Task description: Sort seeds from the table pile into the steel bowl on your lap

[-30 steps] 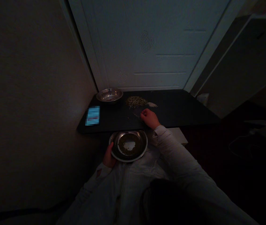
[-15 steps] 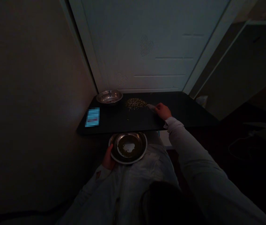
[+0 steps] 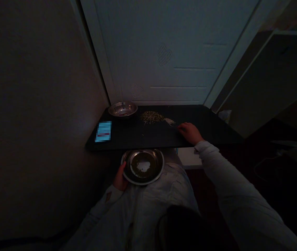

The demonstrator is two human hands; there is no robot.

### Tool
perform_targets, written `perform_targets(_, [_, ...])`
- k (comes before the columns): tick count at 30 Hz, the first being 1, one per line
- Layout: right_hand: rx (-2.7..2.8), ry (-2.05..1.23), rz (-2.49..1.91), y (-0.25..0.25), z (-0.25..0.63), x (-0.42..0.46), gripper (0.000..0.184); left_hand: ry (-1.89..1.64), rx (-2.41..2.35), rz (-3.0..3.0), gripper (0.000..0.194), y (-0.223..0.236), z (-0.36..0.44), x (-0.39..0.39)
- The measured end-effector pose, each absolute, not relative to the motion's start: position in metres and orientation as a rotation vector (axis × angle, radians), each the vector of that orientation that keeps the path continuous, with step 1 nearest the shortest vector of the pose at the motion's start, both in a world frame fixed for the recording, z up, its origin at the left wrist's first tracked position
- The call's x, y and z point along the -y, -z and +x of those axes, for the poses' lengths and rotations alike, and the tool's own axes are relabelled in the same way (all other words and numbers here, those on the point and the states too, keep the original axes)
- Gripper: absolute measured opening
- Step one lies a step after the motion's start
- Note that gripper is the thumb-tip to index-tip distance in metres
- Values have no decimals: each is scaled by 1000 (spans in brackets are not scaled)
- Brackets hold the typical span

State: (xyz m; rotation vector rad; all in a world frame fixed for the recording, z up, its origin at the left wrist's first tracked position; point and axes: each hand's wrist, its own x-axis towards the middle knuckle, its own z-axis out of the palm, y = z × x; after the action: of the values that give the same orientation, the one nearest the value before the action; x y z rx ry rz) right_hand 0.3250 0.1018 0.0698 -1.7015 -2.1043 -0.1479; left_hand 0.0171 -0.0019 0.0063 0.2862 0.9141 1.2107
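Left hand [image 3: 120, 177]: gripping steel bowl [image 3: 159, 171] by its left side, thumb over the rim
Steel bowl: at the lap, just below the table's near edge; ring of small dark green-brown grains [image 3: 140, 170] inside, bright bare patch mid-bottom
Right hand [image 3: 190, 133]: low over the table, fingers curled and pointing left toward the pale heap; too dark to tell if anything is pinched in the fingertips
Pale heap [image 3: 169, 121]: small, on the table, left of the right hand and apart from it, adjoining the mixed pile
Mixed pile [image 3: 152, 117]: green and pale bits, spread low, right of the second bowl
Second bowl [image 3: 123, 110]: steel, at table's back left corner
Blue pixelated patch [image 3: 104, 131]: table's left end
Table [image 3: 208, 123]: dark top, in front of white door [image 3: 190, 35]
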Motion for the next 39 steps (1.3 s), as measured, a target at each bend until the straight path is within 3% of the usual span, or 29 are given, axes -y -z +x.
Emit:
perform_targets(9, [1894, 65, -1680, -78, 316, -130, 21, -1202, -900, 258, 24, -6, 16, 2])
perform_targets(17, [1930, -537, -1331, -85, 254, -111, 19, -1215, -927, 253, 23, -6, 15, 2])
perform_targets(39, [1974, -573, -1442, -81, 212, -110, 18, -1198, -923, 242, 25, -6, 14, 2])
